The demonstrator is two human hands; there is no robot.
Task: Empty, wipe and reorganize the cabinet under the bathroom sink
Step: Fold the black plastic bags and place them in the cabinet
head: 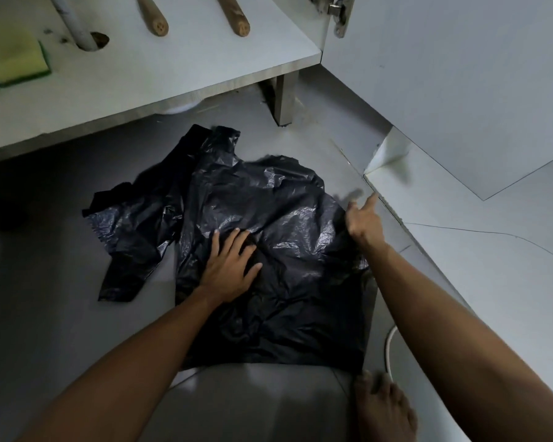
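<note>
Two black plastic bags (268, 250) are lying on the floor, possibly more bunched together. Two wooden handles (154, 17) and two sponges (16, 62) are sitting in the cabinet.
</note>
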